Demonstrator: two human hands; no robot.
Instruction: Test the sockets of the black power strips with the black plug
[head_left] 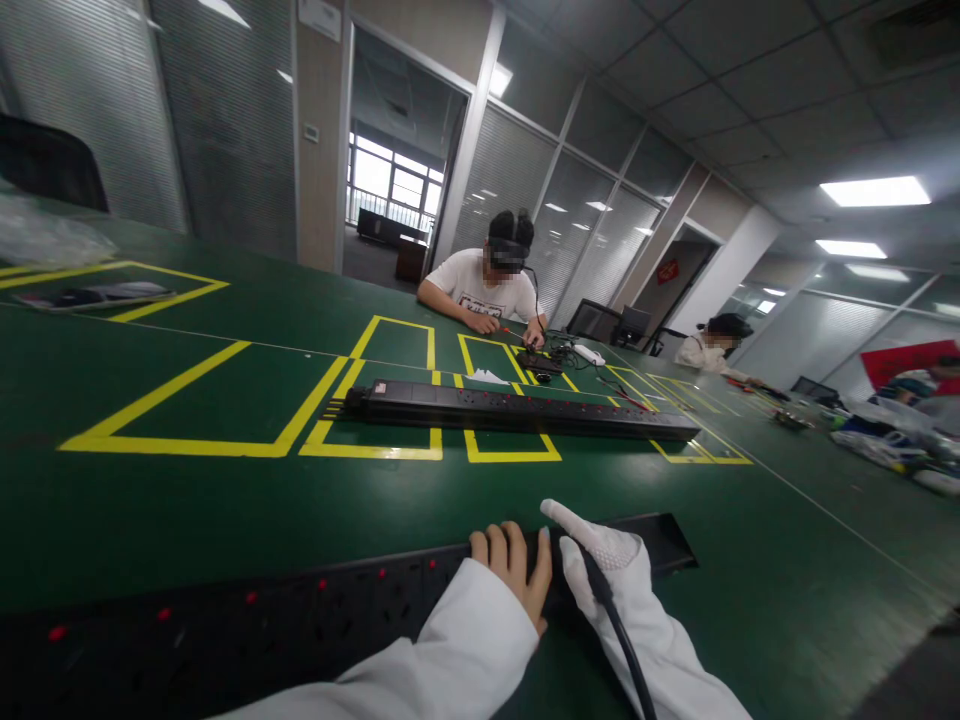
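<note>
A long black power strip (292, 615) with a row of red lights or switches lies along the near edge of the green table (360, 520). My left hand (510, 570), bare under a white sleeve, grips it near its right end, fingers over the far edge. My right hand (611, 560), in a white dotted glove, is closed around a thick black cable (621, 635), index finger stretched out toward the left. That cable runs down from the hand to the bottom edge. Past the right hand, a flat black end part (660, 540) juts out; its join to the strip is hidden.
A second black power strip (525, 408) lies farther back across yellow tape outlines (199, 447). Opposite, a person (491, 275) works over cables and small parts (544, 360). Another person (709, 345) sits farther right. Plastic bags (892, 435) are heaped at the right.
</note>
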